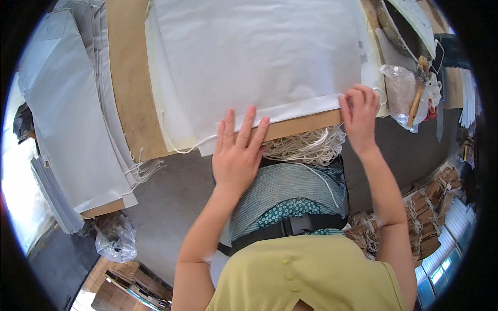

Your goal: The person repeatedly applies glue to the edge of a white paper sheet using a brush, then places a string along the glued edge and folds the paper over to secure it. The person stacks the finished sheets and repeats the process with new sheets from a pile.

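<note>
Far left: stack of flat white paper bags, untouched. My left hand lies open, fingers spread, palm down on the folded lower edge of the white paper sheet spread on the brown surface. A bundle of white cord sits just under that edge. My right hand curls over the fold's right end, fingertips pinching it. Paper judged light, thin, crease-prone; best held along the doubled fold.
</note>
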The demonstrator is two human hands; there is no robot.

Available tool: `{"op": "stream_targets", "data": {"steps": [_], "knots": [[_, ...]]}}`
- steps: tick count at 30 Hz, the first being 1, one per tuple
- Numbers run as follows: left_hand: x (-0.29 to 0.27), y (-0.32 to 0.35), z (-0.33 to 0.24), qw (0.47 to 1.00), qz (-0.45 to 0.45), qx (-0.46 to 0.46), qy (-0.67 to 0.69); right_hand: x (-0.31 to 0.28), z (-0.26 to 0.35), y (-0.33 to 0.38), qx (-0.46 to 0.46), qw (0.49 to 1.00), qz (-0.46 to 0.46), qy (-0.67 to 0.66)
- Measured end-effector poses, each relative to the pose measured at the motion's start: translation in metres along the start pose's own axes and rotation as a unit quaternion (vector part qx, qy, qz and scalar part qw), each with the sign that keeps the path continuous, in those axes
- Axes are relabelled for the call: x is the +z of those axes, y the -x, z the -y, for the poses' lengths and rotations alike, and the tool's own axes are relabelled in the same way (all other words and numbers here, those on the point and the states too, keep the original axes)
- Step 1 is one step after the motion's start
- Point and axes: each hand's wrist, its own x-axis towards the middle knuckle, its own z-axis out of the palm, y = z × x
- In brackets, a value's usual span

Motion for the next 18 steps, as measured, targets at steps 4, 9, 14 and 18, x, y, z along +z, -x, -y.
{"op": "stream_targets", "data": {"steps": [4,9,14,18], "knots": [[0.001,-0.002,-0.001,0.999,-0.014,0.002,-0.029,0.004,0.066,0.014,-0.124,0.987,0.077,-0.060],[-0.020,0.014,0.018,0.999,0.008,-0.044,0.005,-0.005,0.046,0.025,-0.101,0.980,0.141,-0.100],[-0.047,0.027,0.044,0.962,-0.080,-0.133,0.223,-0.029,-0.016,0.020,-0.052,0.986,0.140,-0.074],[-0.051,0.016,0.045,0.652,-0.219,-0.422,0.591,-0.040,-0.026,-0.002,0.242,0.886,0.031,-0.393]]}}
